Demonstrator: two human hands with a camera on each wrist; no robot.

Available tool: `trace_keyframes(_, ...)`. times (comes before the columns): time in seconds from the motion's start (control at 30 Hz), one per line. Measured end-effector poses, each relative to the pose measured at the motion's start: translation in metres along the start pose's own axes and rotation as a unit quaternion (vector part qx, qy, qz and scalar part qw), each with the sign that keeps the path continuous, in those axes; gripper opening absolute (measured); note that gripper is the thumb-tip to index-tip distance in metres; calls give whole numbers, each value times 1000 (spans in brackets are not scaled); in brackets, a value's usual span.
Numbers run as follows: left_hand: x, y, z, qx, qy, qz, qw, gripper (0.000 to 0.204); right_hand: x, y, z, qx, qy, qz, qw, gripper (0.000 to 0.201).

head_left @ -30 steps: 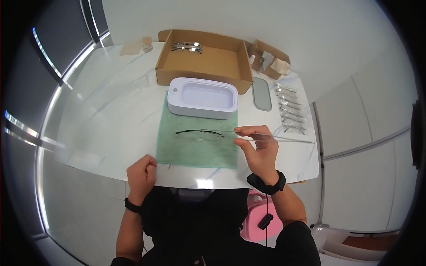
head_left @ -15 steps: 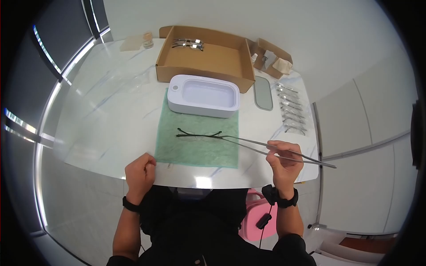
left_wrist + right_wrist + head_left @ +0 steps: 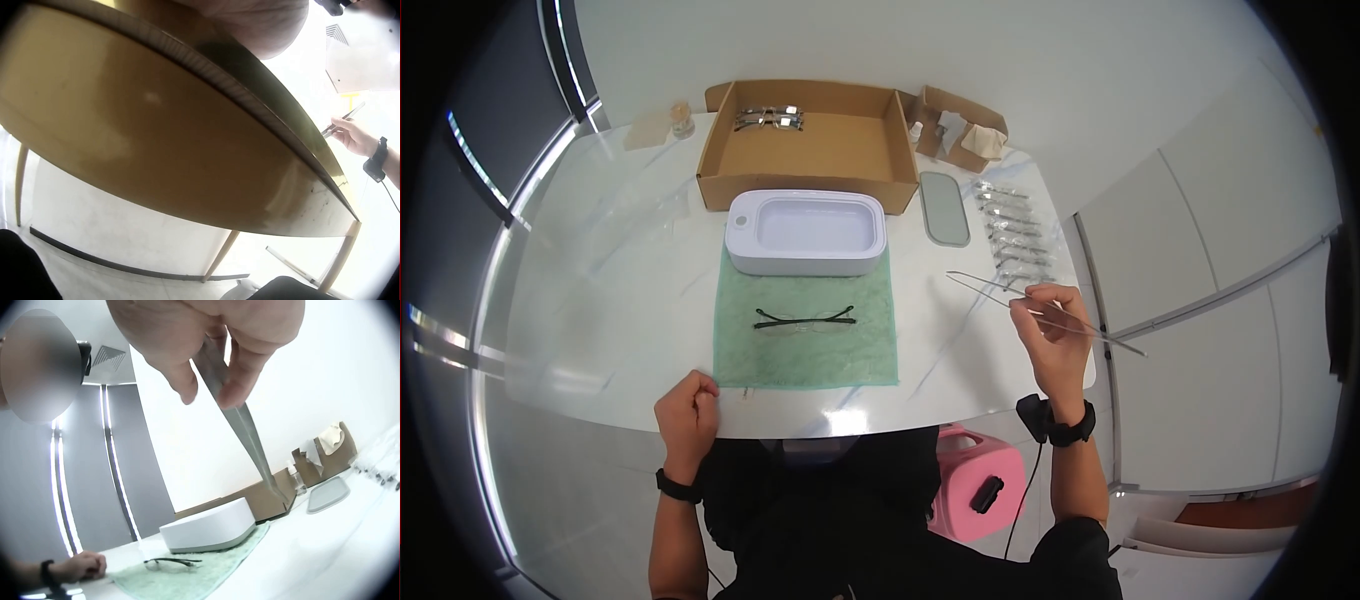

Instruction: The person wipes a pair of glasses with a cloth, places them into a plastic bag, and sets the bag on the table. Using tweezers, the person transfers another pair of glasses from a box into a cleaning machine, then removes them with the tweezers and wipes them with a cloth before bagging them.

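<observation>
My right hand [image 3: 1055, 335] pinches long metal tweezers [image 3: 250, 440] between thumb and fingers, raised over the right side of the table. The two tips stand slightly apart with nothing between them. A pair of glasses [image 3: 805, 321] with dark temples lies on the green cloth [image 3: 740, 365], to the left of the tweezers. Behind it, a pale lavender cleaner tub [image 3: 805, 266] with a round button stands lidless at the cloth's back edge. My left hand [image 3: 688, 418] rests at the table's front edge beside the cloth's near left corner, fingers loosely curled, holding nothing.
An open cardboard box [image 3: 820, 155] with some glasses [image 3: 770, 118] stands at the back. Right of it are a small carton [image 3: 925, 105] with cloths, a grey lid [image 3: 944, 210] and a row of bagged glasses [image 3: 1018, 235]. A small jar [image 3: 682, 120] stands back left.
The tweezers were at the glasses on the cloth; they have come away to the right with my right hand, and the glasses stay lying there. My left hand has kept its place.
</observation>
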State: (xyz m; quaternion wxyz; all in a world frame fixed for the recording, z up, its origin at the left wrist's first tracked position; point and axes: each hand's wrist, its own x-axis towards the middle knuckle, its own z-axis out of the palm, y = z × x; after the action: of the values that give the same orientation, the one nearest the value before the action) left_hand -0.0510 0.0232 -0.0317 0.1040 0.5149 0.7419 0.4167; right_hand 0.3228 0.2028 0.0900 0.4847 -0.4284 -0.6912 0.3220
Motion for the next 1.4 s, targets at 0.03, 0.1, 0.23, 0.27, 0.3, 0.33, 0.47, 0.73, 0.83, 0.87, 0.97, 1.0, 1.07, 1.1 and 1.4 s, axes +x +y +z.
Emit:
trace_keyframes(0.03, 0, 0, 0, 1, 0, -1, 1000, 14, 2, 3, 1, 30, 2, 15, 999, 28)
trace_keyframes(0.1, -1, 0, 0, -1, 1, -2, 1000, 14, 6, 6, 5, 61, 2, 29, 998, 28)
trace_keyframes(0.23, -1, 1, -1, -3, -1, -3, 1000, 13, 15, 14, 11, -7, 30, -62, 998, 29)
trace_keyframes(0.27, 0, 1, -1, -3, 1, -2, 1000, 13, 17, 15, 12, -75, 28, -108, 991, 29)
trace_keyframes(0.3, 0, 2, -1, -1, -1, -2, 1000, 13, 20, 13, 12, -74, 28, -111, 991, 29)
trace_keyframes(0.33, 0, 2, -1, 2, -2, -3, 1000, 13, 22, 11, 13, -149, 21, -152, 977, 27)
trace_keyframes(0.47, -1, 1, -1, -1, 5, 0, 1000, 13, 34, 8, 9, -289, -16, -298, 909, 31)
trace_keyframes(0.73, -1, 1, -1, 3, 6, 5, 1000, 12, 53, 16, 10, -301, -97, -206, 926, 35)
trace_keyframes(0.83, -1, 0, 0, -2, 13, 12, 1000, 12, 56, 23, 16, -321, -113, -167, 925, 30)
trace_keyframes(0.87, -1, 0, 0, -2, 14, 11, 1000, 12, 56, 29, 18, -320, -136, -185, 919, 26)
trace_keyframes(0.97, 0, 1, 0, -12, 23, 15, 1000, 12, 54, 49, 22, -337, -192, -211, 897, 20)
trace_keyframes(1.0, 0, 1, 0, -8, 20, 15, 1000, 12, 53, 52, 22, -353, -226, -218, 881, 18)
trace_keyframes(1.07, 0, 0, -1, -5, 17, 14, 1000, 11, 51, 54, 25, -366, -259, -207, 870, 17)
trace_keyframes(1.1, -1, 0, -1, -2, 14, 12, 1000, 11, 49, 62, 27, -372, -282, -215, 858, 16)
trace_keyframes(1.4, 0, 1, 0, -3, 19, 15, 1000, 11, 37, 81, 33, -397, -348, -218, 821, 11)
